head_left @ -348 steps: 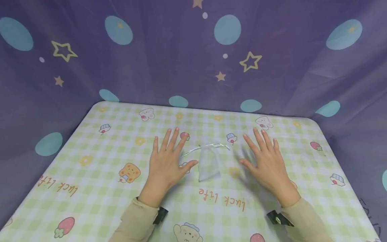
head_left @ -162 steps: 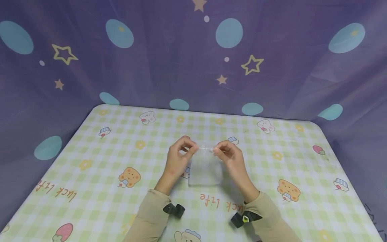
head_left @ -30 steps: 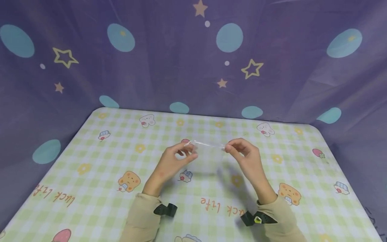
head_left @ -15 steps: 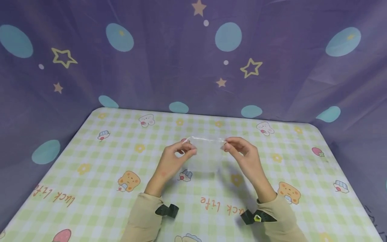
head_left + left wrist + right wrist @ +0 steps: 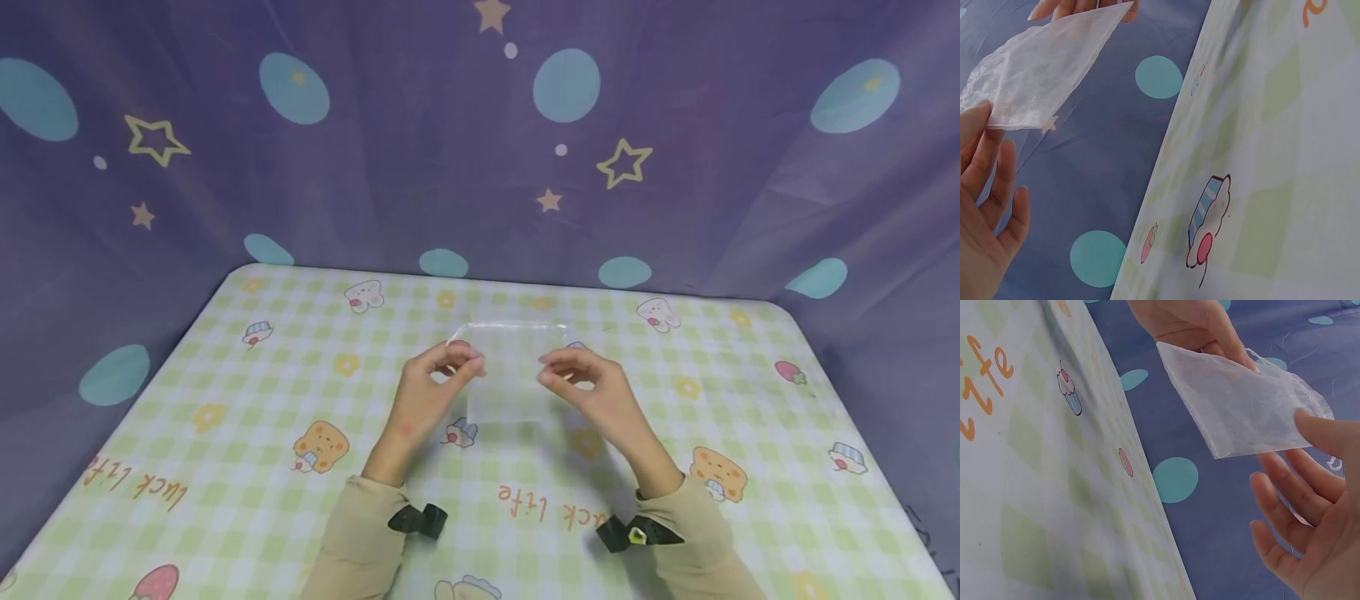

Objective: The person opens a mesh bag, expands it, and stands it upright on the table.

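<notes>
A sheer white drawstring bag point(image 5: 512, 375), made of thin mesh, is held up above the table between both hands. My left hand point(image 5: 427, 387) pinches one side edge between thumb and fingers. On the opposite edge my right hand point(image 5: 596, 392) pinches with its thumb over the mesh, its lower fingers spread loose in the right wrist view. The bag point(image 5: 1241, 406) looks flat, with its gathered top pointing away from me. A bit of white cord point(image 5: 1335, 464) hangs by the right fingers. Through the mesh the tablecloth pattern shows in the head view.
A green-and-white checked tablecloth point(image 5: 285, 533) with printed cupcakes, bears and strawberries covers the table. Behind and at the sides hangs a purple curtain point(image 5: 420, 167) with stars and blue ovals. Dark straps point(image 5: 416, 521) sit on the sleeved wrists.
Earlier the bag lay on the table between flat hands; then both hands took hold at its top. Within the last second the grips slid lower along its sides and the right hand moved inward.
</notes>
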A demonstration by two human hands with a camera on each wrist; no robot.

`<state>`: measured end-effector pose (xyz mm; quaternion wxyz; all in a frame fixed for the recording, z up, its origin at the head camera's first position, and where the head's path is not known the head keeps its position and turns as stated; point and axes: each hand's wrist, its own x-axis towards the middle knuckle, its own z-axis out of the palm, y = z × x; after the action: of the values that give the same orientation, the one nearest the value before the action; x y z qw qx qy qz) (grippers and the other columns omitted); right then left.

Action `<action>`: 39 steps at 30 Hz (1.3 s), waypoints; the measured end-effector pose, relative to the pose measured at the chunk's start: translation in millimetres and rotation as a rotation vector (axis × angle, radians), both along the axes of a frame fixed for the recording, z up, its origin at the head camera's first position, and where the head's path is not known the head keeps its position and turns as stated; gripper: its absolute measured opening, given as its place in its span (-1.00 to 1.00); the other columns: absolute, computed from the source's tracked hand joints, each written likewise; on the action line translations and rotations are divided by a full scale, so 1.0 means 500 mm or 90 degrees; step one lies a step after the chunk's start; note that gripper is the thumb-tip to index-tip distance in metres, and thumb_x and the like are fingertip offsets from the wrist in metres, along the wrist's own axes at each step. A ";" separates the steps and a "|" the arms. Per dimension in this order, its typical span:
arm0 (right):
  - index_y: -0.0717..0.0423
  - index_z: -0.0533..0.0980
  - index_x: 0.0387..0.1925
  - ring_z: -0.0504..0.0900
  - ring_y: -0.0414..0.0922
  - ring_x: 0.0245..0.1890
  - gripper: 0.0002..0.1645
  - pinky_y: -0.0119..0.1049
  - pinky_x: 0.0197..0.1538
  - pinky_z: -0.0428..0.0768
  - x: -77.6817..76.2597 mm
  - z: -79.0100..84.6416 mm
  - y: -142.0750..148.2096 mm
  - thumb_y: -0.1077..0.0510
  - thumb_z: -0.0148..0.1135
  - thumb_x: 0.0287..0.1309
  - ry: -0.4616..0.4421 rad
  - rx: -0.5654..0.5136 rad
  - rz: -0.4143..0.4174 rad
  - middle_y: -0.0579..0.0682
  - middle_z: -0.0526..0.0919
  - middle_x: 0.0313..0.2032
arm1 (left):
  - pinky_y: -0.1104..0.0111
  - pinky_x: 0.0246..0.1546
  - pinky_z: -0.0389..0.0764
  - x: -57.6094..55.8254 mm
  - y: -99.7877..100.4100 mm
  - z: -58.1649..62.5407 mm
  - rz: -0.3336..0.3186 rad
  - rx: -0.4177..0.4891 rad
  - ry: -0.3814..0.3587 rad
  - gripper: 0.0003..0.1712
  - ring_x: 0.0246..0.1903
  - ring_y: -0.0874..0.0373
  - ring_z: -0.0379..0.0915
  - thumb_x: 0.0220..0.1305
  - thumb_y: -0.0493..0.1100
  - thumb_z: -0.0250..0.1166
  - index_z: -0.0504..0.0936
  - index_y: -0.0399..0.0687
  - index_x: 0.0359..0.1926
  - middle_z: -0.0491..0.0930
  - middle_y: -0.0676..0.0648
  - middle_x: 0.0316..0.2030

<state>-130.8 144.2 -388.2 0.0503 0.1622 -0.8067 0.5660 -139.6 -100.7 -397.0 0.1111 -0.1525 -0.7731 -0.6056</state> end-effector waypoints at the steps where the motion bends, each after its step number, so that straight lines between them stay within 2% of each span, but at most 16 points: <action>1: 0.16 0.66 -0.10 0.64 -0.20 -0.24 -0.77 -0.31 -0.10 0.58 0.000 -0.001 0.000 0.20 0.38 0.20 -0.005 0.010 -0.001 -0.05 0.72 -0.27 | 0.34 -0.16 0.50 0.000 0.000 0.001 0.004 0.003 0.000 -0.88 -0.31 0.18 0.57 0.29 -0.16 0.38 0.71 -0.11 -0.22 0.72 0.00 -0.40; 4: 0.11 0.69 -0.17 0.64 -0.21 -0.28 -0.81 -0.32 -0.12 0.58 0.000 -0.003 -0.002 0.17 0.41 0.18 -0.008 0.022 -0.013 -0.08 0.73 -0.29 | 0.35 -0.17 0.50 0.001 0.001 0.001 0.008 0.009 0.002 -0.87 -0.31 0.19 0.59 0.28 -0.18 0.38 0.71 -0.13 -0.20 0.72 0.00 -0.40; 8: 0.13 0.70 -0.26 0.67 -0.21 -0.33 -0.88 -0.36 -0.10 0.59 0.000 -0.005 -0.005 0.19 0.41 0.17 0.022 -0.002 -0.038 -0.04 0.74 -0.35 | 0.33 -0.16 0.49 -0.001 0.002 0.001 -0.006 0.007 0.001 -0.87 -0.30 0.19 0.61 0.31 -0.18 0.36 0.69 -0.11 -0.17 0.72 0.01 -0.39; 13: 0.24 0.68 -0.26 0.71 -0.15 -0.37 -0.89 -0.36 -0.10 0.62 0.000 -0.001 -0.007 0.27 0.38 0.18 0.028 -0.074 -0.057 0.02 0.74 -0.38 | 0.30 -0.14 0.48 -0.001 0.003 0.002 -0.019 -0.004 -0.009 -0.85 -0.28 0.20 0.61 0.35 -0.14 0.32 0.68 -0.06 -0.12 0.72 0.04 -0.36; 20: 0.38 0.63 -0.21 0.69 -0.19 -0.39 -0.84 -0.32 -0.13 0.66 0.002 0.007 -0.007 0.32 0.33 0.22 -0.012 -0.172 -0.078 -0.10 0.71 -0.40 | 0.26 -0.14 0.50 -0.002 0.000 0.002 -0.004 -0.025 -0.011 -0.76 -0.26 0.14 0.56 0.35 -0.11 0.32 0.68 -0.09 -0.04 0.71 0.00 -0.26; 25: 0.41 0.61 -0.19 0.66 -0.20 -0.39 -0.83 -0.34 -0.16 0.66 0.002 0.007 -0.006 0.33 0.30 0.24 -0.020 -0.192 -0.079 -0.13 0.70 -0.42 | 0.23 -0.16 0.53 -0.004 -0.005 0.005 0.013 -0.023 0.021 -0.71 -0.21 0.13 0.55 0.28 -0.22 0.37 0.65 -0.04 0.03 0.68 -0.01 -0.09; 28: 0.41 0.61 -0.17 0.67 -0.19 -0.39 -0.82 -0.33 -0.16 0.66 0.001 0.008 -0.005 0.32 0.29 0.25 -0.031 -0.195 -0.077 -0.13 0.71 -0.41 | 0.19 -0.16 0.54 -0.005 -0.009 0.004 0.011 -0.042 0.050 -0.65 -0.18 0.12 0.56 0.23 -0.28 0.40 0.65 -0.01 0.04 0.65 0.01 -0.04; 35: 0.44 0.58 -0.13 0.66 -0.21 -0.42 -0.75 -0.35 -0.18 0.64 0.001 0.014 -0.004 0.27 0.27 0.30 -0.079 -0.201 -0.097 -0.15 0.71 -0.44 | 0.09 -0.17 0.53 -0.008 -0.010 0.002 -0.045 -0.064 0.114 -0.51 -0.10 -0.03 0.55 0.11 -0.34 0.48 0.65 -0.04 0.09 0.55 0.05 0.16; 39: 0.42 0.56 -0.11 0.65 -0.22 -0.43 -0.71 -0.35 -0.18 0.63 0.000 0.014 -0.004 0.21 0.27 0.32 -0.130 -0.223 -0.102 -0.16 0.71 -0.47 | 0.08 -0.17 0.53 -0.008 -0.010 0.000 -0.069 -0.084 0.139 -0.46 -0.09 0.06 0.52 0.08 -0.37 0.49 0.64 -0.03 0.12 0.51 0.06 0.22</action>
<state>-130.7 142.5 -380.9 0.0406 0.0282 -0.7073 0.7052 -143.4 -105.5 -396.8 0.1513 -0.2661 -0.7853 -0.5381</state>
